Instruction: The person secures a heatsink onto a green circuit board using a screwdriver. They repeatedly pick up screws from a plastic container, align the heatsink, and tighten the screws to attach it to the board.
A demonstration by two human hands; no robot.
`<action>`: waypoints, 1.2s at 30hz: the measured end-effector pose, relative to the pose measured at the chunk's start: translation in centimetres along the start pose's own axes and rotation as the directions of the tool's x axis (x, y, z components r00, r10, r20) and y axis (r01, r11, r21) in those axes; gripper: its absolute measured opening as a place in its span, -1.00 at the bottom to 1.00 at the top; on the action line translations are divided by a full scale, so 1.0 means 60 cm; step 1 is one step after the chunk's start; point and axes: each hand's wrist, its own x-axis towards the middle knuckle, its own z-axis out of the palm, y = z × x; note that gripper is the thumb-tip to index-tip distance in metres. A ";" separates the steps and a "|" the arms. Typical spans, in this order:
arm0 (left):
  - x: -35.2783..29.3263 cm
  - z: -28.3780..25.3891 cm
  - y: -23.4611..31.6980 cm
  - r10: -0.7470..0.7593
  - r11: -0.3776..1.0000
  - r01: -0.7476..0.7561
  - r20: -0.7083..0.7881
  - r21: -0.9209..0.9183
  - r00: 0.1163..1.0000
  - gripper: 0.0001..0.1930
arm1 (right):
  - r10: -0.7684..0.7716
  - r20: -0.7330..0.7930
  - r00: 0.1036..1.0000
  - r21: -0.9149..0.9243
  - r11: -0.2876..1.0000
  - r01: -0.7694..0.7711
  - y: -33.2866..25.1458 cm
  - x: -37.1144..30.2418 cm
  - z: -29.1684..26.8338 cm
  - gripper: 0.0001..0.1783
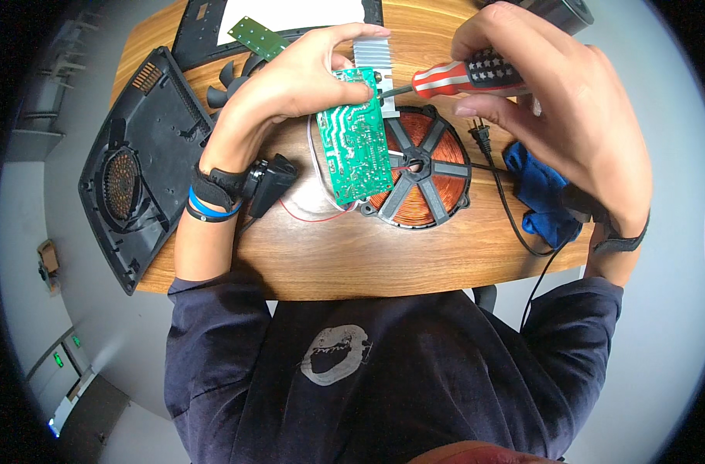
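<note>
My left hand grips a green circuit board by its upper part, thumb pressed on the soldered face. A finned silver heat sink shows behind the board's top edge. In my right hand is a screwdriver with a red, white and dark star-patterned handle. Its shaft points left, and the tip meets the board's right edge near the heat sink; the exact contact is too small to tell. Partly behind the board lies a round copper coil with dark radial bars. Thin red and white wires run by the board.
A black plastic housing with a round grille lies at the left. At the back are a black-framed panel, a small green board and a black fan. A power plug with its cord and a blue cloth lie right.
</note>
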 end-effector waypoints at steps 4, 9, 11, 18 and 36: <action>0.001 -0.003 -0.005 0.003 0.999 -0.003 -0.008 0.035 1.000 -0.17 | -0.010 -0.011 1.000 0.075 0.997 0.011 0.008 0.001 -0.001 -0.60; 0.000 -0.002 -0.002 -0.005 1.000 0.005 0.006 -0.011 1.000 -0.17 | -0.153 -0.204 0.967 0.063 0.984 0.169 0.025 -0.008 0.017 -0.61; 0.000 0.000 -0.004 0.016 1.000 -0.016 -0.006 -0.013 1.000 -0.17 | -0.117 -0.184 0.976 0.071 0.989 0.132 0.032 -0.008 0.022 -0.62; 0.002 0.000 -0.002 -0.035 0.999 0.034 0.017 0.013 0.999 -0.17 | 0.019 -0.069 0.997 -0.029 0.999 -0.021 -0.005 -0.004 0.003 -0.65; 0.000 0.003 0.000 -0.032 0.999 0.032 0.030 -0.013 0.999 -0.16 | -0.056 -0.266 0.962 0.284 0.949 0.134 0.054 -0.037 0.060 -0.66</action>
